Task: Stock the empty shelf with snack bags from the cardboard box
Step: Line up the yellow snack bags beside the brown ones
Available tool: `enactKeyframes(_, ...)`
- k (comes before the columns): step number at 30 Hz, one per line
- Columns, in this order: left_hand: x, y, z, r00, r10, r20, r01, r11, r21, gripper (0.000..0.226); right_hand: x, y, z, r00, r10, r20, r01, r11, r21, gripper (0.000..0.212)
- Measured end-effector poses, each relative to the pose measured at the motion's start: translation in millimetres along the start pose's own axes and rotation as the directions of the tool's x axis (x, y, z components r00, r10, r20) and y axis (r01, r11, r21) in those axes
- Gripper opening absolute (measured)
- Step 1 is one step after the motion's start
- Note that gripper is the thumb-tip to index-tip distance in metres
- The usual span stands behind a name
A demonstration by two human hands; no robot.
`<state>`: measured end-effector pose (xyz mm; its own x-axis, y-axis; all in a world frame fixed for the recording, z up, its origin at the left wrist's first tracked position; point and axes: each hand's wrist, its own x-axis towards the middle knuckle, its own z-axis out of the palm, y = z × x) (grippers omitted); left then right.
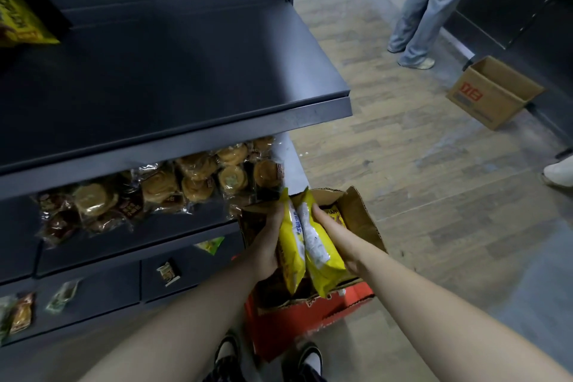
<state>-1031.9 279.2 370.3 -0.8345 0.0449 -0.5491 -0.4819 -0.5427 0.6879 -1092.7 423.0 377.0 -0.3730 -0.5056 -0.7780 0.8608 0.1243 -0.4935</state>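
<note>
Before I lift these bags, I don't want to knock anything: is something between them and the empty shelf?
Nothing visible does. The left hand and right hand hold the snack bags over the cardboard box, below the shelf, which lies bare except for one yellow bag at its far left.

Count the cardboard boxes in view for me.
2. The red-sided box, open, stands on the floor nearest the camera. The plain brown box, also open, sits at far right. Others may be out of frame.
</note>
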Motion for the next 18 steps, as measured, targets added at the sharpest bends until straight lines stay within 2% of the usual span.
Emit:
enactKeyframes(3, -9, 3, 8, 0.991, 0.062, -0.119, -0.06, 0.998, 0.019, 0.066, -21, -7, 18, 0.998, -0.056, 0.008, 0.056, 0.998, -0.037, 0.051)
enactKeyframes(6, -22, 17, 26, 0.959, 0.166, -0.23, -0.141, 0.983, 0.121, 0.063, -45, -16, 40, 0.987, -0.161, -0.012, 0.16, 0.986, -0.041, 0.044)
enactKeyframes(8, -32, 28, 34, 0.962, 0.195, -0.193, -0.133, 0.947, 0.292, 0.06, -37, -10, 34, 0.978, -0.208, 0.005, 0.207, 0.974, -0.086, 0.044)
enactKeyframes(10, -43, 39, 40, 0.964, 0.246, -0.101, -0.172, 0.866, 0.469, 0.07, -38, -11, 35, 0.968, -0.25, -0.031, 0.243, 0.958, -0.15, 0.06)
enactKeyframes(12, -57, 48, 52, 0.947, 0.322, -0.018, -0.249, 0.766, 0.592, 0.083, -38, -16, 30, 0.954, -0.291, -0.072, 0.283, 0.954, -0.097, 0.075)
enactKeyframes(15, -75, 58, 76, 0.858, 0.513, 0.033, -0.426, 0.674, 0.604, 0.11, -61, -35, 34, 0.924, -0.38, -0.035, 0.379, 0.925, -0.032, 0.063)
enactKeyframes(18, -88, 72, 91, 0.777, 0.629, -0.039, -0.488, 0.639, 0.595, 0.119, -89, -55, 50, 0.895, -0.444, 0.042, 0.443, 0.896, 0.044, 0.047)
